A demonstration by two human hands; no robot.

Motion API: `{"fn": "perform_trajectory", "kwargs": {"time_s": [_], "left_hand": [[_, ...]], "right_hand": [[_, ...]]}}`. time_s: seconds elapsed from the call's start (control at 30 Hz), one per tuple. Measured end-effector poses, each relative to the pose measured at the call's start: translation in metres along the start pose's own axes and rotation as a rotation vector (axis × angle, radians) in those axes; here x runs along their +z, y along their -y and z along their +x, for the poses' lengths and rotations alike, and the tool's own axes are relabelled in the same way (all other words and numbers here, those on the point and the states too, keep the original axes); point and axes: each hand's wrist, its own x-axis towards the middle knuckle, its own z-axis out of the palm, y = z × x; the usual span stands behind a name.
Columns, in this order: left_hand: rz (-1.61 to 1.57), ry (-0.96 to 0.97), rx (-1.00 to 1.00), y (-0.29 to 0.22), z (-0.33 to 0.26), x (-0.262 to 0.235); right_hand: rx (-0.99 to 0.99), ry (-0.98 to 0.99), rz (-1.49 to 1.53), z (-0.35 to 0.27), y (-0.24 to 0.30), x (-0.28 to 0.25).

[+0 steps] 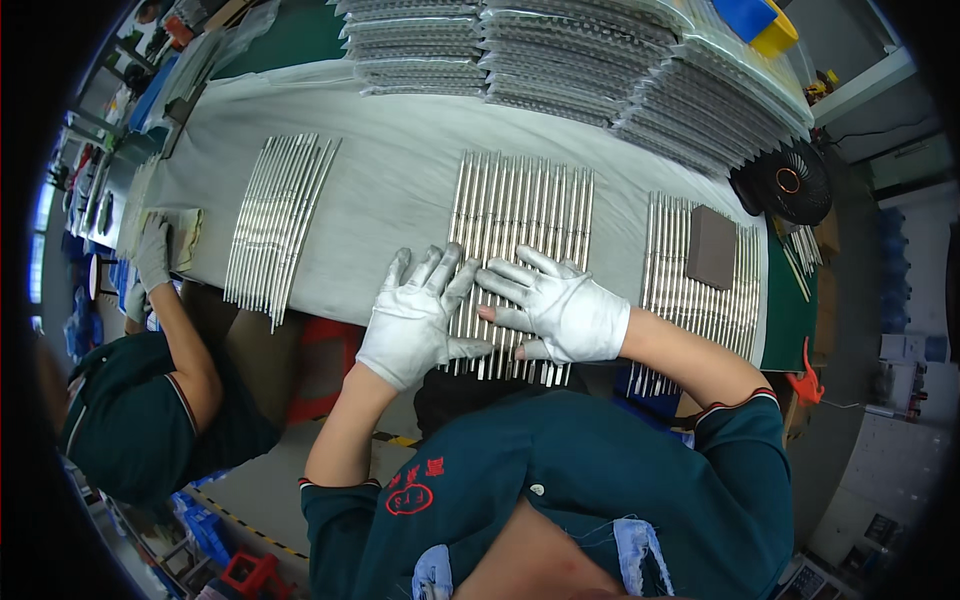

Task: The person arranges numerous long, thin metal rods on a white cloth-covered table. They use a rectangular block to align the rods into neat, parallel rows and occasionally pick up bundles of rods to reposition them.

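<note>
In front of me a row of thin silvery metal rods (522, 205) lies side by side on a pale cloth, their near ends sticking out past the table edge. My left hand (412, 325), in a white glove with greyed fingertips, is spread at the row's left side, its thumb reaching over the rods. My right hand (565, 312), gloved too with some bare fingertips showing, lies flat across the row with fingers apart. Neither hand grips anything. To the right a second row of rods (665, 260) carries a grey-brown rectangular block (711, 247).
A third group of rods (275, 220) lies to the left on the cloth-covered table (385, 170). Tall stacks of clear plastic trays (570, 70) line the back. A black fan (790, 185) stands at the right. A gloved co-worker (165, 400) sits at the left.
</note>
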Motion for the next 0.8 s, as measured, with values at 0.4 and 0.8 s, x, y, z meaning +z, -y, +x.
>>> {"fn": "perform_trajectory", "kwargs": {"time_s": [0.4,0.8], "left_hand": [[-0.116,0.015,0.101,-0.044,0.022,0.011],[-0.088,0.035,0.034,-0.022,0.003,0.000]], "right_hand": [[0.165,0.129,-0.052,-0.053,0.012,-0.016],[0.083,0.108,-0.070,-0.018,0.012,-0.014]]}}
